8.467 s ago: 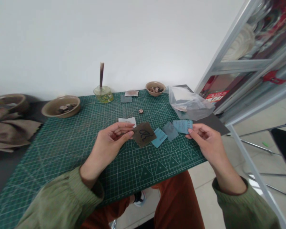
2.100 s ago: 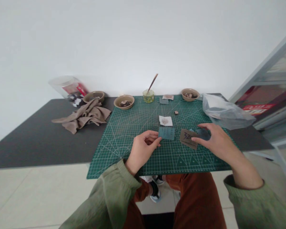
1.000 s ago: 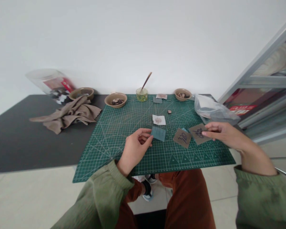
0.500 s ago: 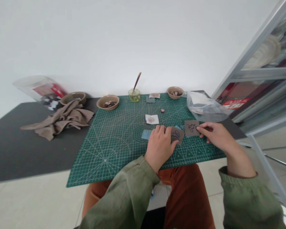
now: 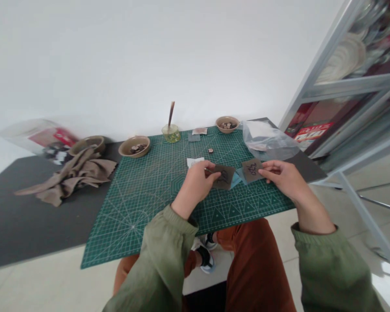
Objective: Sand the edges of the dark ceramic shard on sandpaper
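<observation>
My left hand (image 5: 197, 183) pinches the left edge of a brown square of sandpaper (image 5: 224, 177) with dark handwriting on its back, held just over the green cutting mat (image 5: 143, 195). My right hand (image 5: 281, 175) grips a second brown square (image 5: 251, 169), also marked with a number. A light blue piece (image 5: 236, 180) peeks out between the two squares. A white piece (image 5: 193, 161) lies just behind my left hand.
Along the mat's far edge stand a glass jar with a brush (image 5: 171, 131), two tan bowls (image 5: 134, 146) (image 5: 227, 124) and a small round wooden piece (image 5: 210, 150). A clear plastic bag (image 5: 266, 139) lies right. A brown cloth (image 5: 73, 175), another bowl and a tipped jar sit left. Metal shelving (image 5: 344, 86) rises right.
My left hand let go of the blue-grey square, moved right and took hold of the brown square marked 320. My right hand kept its brown square, shifting slightly left.
</observation>
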`<state>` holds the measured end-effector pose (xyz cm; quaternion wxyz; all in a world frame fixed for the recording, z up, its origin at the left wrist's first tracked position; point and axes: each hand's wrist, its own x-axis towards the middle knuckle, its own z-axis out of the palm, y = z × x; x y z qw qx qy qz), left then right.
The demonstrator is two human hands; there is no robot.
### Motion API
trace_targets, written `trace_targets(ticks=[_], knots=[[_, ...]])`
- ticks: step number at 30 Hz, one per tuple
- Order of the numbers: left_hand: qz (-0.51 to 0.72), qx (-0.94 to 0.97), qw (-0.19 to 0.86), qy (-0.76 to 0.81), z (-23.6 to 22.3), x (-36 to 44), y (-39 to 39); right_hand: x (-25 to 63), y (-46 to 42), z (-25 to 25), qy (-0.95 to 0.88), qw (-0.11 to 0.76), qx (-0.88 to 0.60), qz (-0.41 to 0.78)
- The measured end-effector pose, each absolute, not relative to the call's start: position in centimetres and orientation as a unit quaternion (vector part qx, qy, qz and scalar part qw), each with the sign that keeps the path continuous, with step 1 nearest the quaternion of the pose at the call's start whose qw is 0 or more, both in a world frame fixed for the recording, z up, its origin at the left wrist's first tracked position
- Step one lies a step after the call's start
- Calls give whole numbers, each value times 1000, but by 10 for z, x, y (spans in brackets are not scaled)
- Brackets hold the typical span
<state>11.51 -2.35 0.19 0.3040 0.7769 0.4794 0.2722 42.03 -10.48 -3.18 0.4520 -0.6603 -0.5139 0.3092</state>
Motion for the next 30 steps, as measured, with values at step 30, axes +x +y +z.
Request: trace_targets(ticks=[30], knots=[[185,837,225,462,8,151,-26,403,-68,-22,-669,253,-682,153]])
